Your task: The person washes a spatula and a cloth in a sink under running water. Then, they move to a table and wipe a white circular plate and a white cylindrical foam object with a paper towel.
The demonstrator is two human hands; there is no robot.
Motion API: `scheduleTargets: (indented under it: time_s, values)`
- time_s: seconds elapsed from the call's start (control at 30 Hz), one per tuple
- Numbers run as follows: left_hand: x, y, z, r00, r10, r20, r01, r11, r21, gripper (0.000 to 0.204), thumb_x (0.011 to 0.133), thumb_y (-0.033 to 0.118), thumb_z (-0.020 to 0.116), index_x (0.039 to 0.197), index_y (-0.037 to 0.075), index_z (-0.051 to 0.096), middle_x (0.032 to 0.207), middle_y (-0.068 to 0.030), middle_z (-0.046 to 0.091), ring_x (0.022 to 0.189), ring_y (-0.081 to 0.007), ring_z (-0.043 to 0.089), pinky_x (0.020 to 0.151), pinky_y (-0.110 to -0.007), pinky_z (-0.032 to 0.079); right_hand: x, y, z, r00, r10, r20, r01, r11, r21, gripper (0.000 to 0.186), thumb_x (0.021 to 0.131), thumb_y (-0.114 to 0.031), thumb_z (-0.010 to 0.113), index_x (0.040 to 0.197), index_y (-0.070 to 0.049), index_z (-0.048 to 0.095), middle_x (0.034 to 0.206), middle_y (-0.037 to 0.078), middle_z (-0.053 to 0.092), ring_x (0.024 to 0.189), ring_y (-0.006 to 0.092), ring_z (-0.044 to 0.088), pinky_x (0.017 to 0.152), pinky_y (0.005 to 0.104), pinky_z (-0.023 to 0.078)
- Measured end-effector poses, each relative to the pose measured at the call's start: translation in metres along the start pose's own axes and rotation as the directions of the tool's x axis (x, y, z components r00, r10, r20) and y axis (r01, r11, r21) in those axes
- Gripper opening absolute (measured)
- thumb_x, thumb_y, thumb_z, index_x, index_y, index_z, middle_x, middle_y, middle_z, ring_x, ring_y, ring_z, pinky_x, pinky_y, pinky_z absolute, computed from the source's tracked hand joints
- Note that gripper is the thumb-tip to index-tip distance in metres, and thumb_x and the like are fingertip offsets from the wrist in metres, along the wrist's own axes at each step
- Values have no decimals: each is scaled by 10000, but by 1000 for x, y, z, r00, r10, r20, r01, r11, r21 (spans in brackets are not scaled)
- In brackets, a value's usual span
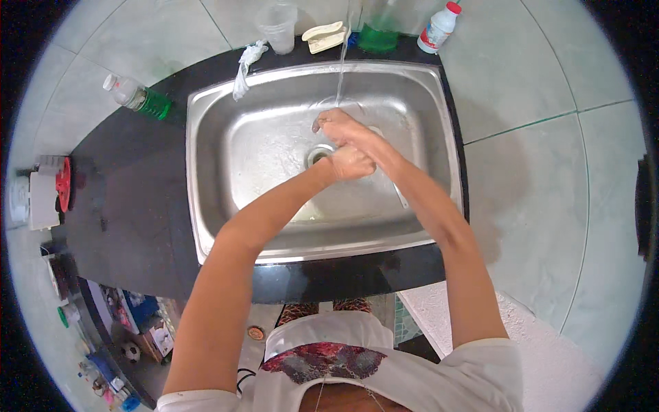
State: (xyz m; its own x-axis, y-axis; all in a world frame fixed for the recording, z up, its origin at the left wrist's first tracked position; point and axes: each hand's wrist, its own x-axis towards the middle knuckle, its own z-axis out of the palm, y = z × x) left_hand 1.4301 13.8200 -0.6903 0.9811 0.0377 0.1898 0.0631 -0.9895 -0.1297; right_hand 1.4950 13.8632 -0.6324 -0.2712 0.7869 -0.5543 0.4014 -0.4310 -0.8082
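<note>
Both my hands are over the steel sink (pixel 237 158), one arm crossing the other. My left hand (pixel 351 163) is closed around my right wrist, its fingers partly hidden beneath that forearm. Just beyond it, my right hand (pixel 336 126) hangs with bent fingers near the running water (pixel 341 75). I cannot make out those fingers well enough to tell if they are open or closed. The drain (pixel 317 155) lies beside my hands. A thin pale object (pixel 401 198) rests in the basin, partly covered by my right forearm.
Along the back rim are a white rag (pixel 248 63), a clear plastic cup (pixel 280 31), a cream-coloured brush-like object (pixel 324 36), a container of green liquid (pixel 377 38) and a red-capped white bottle (pixel 439 29). A bottle with green liquid (pixel 141 97) lies on the dark counter (pixel 130 185).
</note>
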Motion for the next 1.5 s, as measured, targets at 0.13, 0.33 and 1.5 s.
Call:
scheduleTargets:
  time_s: [0.13,0.33,1.5]
  values:
    - [11,18,-18,855,-430,289,518,730,-446,175,746,167,531,879,95,621,958,-117,609,933,-249,558,858,-368,410,7,27,21,967,-149,-207,67,932,-356,249,826,-167,454,933,4,601,800,171,577,763,271,555,672,372,436]
    - [9,-1,-24,938,-97,332,208,925,-318,303,758,253,529,989,67,589,1003,-142,601,987,-264,554,854,-429,410,-15,29,-2,911,-129,-392,64,982,-175,421,849,-307,474,1163,-27,468,1148,236,493,1100,370,455,917,428,370]
    - [4,-118,-169,207,-828,521,177,-492,-852,224,816,205,616,819,-17,643,668,-83,621,451,-121,519,398,-263,399,-62,6,-23,620,-434,-654,477,870,-125,391,901,-352,439,871,28,525,651,134,496,638,192,492,587,345,421]
